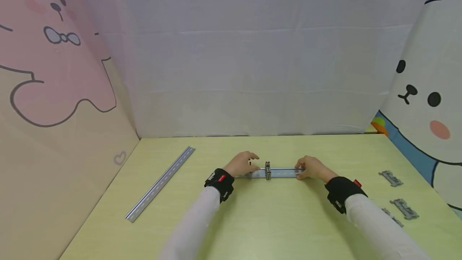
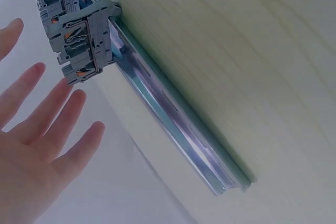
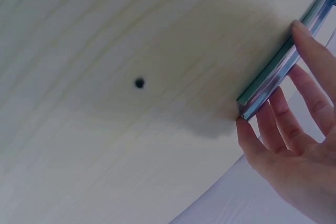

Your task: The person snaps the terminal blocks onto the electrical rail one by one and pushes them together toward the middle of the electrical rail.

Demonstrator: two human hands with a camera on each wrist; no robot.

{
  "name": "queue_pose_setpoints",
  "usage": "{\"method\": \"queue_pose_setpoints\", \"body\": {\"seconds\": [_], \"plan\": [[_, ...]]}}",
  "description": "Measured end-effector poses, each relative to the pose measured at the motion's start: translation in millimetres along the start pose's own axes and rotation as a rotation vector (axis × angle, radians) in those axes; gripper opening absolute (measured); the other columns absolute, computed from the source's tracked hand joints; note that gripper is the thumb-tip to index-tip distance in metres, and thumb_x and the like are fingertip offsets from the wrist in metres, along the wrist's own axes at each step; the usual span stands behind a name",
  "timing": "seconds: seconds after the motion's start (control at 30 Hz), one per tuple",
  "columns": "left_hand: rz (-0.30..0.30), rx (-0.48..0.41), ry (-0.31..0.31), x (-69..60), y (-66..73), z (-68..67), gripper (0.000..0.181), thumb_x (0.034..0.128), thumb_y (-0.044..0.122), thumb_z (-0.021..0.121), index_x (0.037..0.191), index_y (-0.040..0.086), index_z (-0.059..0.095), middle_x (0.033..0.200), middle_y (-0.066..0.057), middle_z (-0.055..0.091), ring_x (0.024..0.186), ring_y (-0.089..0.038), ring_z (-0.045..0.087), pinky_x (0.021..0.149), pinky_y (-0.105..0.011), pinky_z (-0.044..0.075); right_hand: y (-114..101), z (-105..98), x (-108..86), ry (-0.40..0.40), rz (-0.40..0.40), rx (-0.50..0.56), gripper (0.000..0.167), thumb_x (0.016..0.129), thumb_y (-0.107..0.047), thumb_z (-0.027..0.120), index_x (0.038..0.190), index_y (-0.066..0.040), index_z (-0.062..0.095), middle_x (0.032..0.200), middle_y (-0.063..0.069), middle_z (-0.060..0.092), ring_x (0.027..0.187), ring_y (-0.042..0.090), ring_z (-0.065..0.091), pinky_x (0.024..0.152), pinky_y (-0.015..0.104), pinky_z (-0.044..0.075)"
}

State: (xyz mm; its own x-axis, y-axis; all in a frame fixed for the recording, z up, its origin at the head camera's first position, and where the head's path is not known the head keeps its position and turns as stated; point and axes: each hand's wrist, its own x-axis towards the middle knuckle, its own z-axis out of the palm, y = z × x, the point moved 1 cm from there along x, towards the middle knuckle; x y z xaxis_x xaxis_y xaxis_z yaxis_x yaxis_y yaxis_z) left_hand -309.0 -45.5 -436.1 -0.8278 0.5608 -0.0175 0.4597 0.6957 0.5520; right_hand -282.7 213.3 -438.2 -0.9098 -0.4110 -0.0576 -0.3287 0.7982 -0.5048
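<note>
A short slotted metal DIN rail (image 1: 283, 173) lies across the middle of the table. Grey terminal blocks (image 1: 268, 170) stand upright on it; the left wrist view shows these terminal blocks (image 2: 86, 38) with small orange parts inside. My right hand (image 1: 314, 168) holds the rail's right end, thumb on one edge and fingers along the other, as the right wrist view shows of the rail (image 3: 270, 77). Beside the blocks is my left hand (image 1: 241, 164), its fingers spread and holding nothing. In the head view this hand hides the rail's left part.
A longer slotted rail (image 1: 160, 183) lies slanted on the left of the table. On the right lie three loose grey terminal blocks, one farther back (image 1: 391, 178), and two nearer, one of them (image 1: 404, 209) beside my right sleeve. A white curtain (image 1: 252, 71) hangs behind the table.
</note>
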Motion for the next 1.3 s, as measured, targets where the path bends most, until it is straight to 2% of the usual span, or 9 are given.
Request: {"method": "queue_pose_setpoints", "body": {"seconds": [0.13, 0.3, 0.6, 0.9, 1.07, 1.3], "plan": [[0.004, 0.023, -0.001, -3.9, 0.3, -1.2, 0.041, 0.0815, 0.024, 0.063, 0.117, 0.004, 0.055, 0.118, -0.01, 0.054, 0.104, -0.023, 0.051, 0.083, -0.031, 0.041, 0, 0, 0.0, -0.001, -0.003, -0.004, 0.026, 0.067, -0.006, 0.074, 0.088, 0.004, 0.063, 0.085, 0.017, 0.057, 0.082, 0.032, 0.054, 0.074, 0.043, 0.042], [-0.022, -0.01, -0.009, -8.7, -0.9, -2.8, 0.044, 0.0811, 0.022, 0.064, 0.12, 0.003, 0.053, 0.119, -0.011, 0.053, 0.105, -0.025, 0.051, 0.084, -0.034, 0.041, -1, 0, -0.2, 0.0, -0.006, -0.001, 0.025, 0.067, -0.006, 0.074, 0.087, 0.004, 0.063, 0.085, 0.017, 0.057, 0.081, 0.032, 0.053, 0.074, 0.043, 0.042], [-0.055, -0.05, -0.011, -11.5, -16.5, 0.6, 0.052, 0.0782, 0.025, 0.067, 0.122, 0.004, 0.05, 0.116, -0.01, 0.054, 0.106, -0.024, 0.05, 0.085, -0.035, 0.041, 0, 0, -0.1, 0.004, -0.01, -0.002, 0.025, 0.066, -0.006, 0.074, 0.087, 0.003, 0.063, 0.085, 0.017, 0.058, 0.082, 0.034, 0.054, 0.074, 0.044, 0.042], [-0.066, -0.051, -0.024, -17.7, -17.1, -1.1, 0.056, 0.0747, 0.021, 0.071, 0.122, 0.002, 0.049, 0.116, -0.011, 0.054, 0.105, -0.025, 0.051, 0.086, -0.035, 0.041, 6, 2, 3.0, 0.008, -0.015, 0.001, 0.025, 0.066, -0.006, 0.075, 0.086, 0.003, 0.064, 0.083, 0.015, 0.058, 0.08, 0.031, 0.053, 0.073, 0.042, 0.042], [-0.053, -0.048, -0.015, -18.1, -19.5, 1.4, 0.055, 0.0748, 0.02, 0.071, 0.122, 0.002, 0.05, 0.114, -0.011, 0.055, 0.104, -0.024, 0.052, 0.086, -0.034, 0.041, 6, 3, 3.5, 0.01, -0.017, 0.003, 0.025, 0.065, -0.006, 0.075, 0.086, 0.002, 0.064, 0.083, 0.015, 0.058, 0.08, 0.031, 0.054, 0.073, 0.043, 0.042], [-0.061, -0.102, -0.001, -15.2, -21.1, 7.2, 0.052, 0.0747, 0.018, 0.071, 0.119, 0.001, 0.05, 0.112, -0.011, 0.056, 0.104, -0.024, 0.052, 0.085, -0.034, 0.041, 6, 2, 2.3, 0.006, -0.007, 0.01, 0.025, 0.065, -0.006, 0.075, 0.086, 0.002, 0.064, 0.084, 0.016, 0.058, 0.081, 0.031, 0.053, 0.073, 0.043, 0.042]]}}
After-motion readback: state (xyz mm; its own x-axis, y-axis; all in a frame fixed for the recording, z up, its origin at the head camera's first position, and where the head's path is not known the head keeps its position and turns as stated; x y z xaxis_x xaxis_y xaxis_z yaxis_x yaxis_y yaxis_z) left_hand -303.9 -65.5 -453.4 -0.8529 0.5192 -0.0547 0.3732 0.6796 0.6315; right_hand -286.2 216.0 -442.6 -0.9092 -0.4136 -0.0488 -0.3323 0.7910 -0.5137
